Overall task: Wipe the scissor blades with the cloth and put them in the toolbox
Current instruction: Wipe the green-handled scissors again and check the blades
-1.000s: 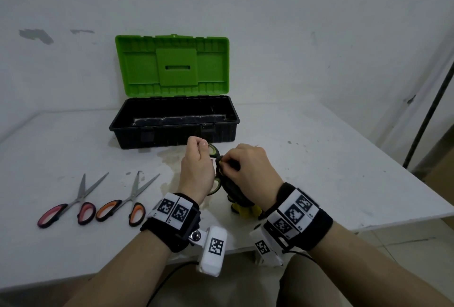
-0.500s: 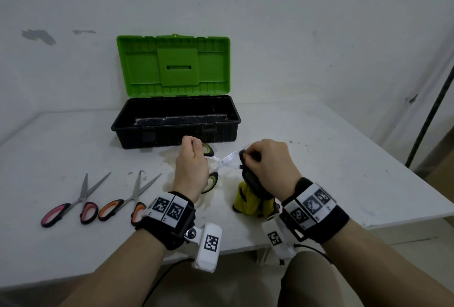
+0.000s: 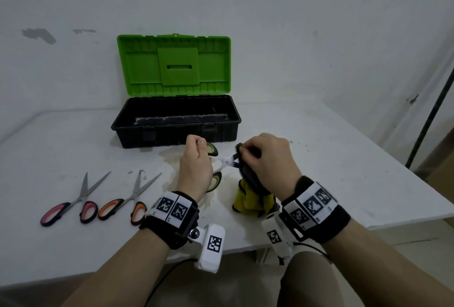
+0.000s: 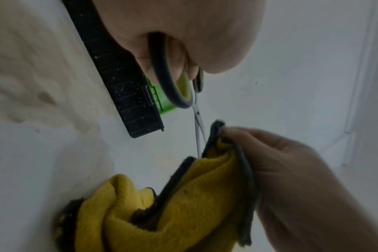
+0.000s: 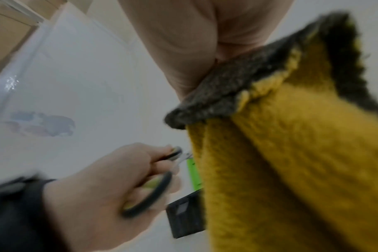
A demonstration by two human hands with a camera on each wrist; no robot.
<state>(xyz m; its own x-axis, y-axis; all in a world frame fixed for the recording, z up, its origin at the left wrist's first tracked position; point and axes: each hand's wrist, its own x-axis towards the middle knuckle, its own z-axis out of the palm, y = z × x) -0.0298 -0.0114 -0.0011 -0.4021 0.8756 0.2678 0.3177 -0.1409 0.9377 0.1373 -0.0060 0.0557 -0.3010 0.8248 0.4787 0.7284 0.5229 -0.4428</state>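
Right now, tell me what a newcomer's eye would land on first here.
The bright green lid of the open black plastic toolbox at the back of the white table stands out most. In front of it, the left hand grips green-handled scissors while the right hand pinches a yellow-and-grey cloth around their blades. Two more scissors, pink-handled and orange-handled, lie at the left.

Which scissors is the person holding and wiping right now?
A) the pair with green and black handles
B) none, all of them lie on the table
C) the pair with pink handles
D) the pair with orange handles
A: the left hand grips the green and black handled scissors while the right hand pinches the cloth around the blades; the pink pair and the orange pair lie on the table.
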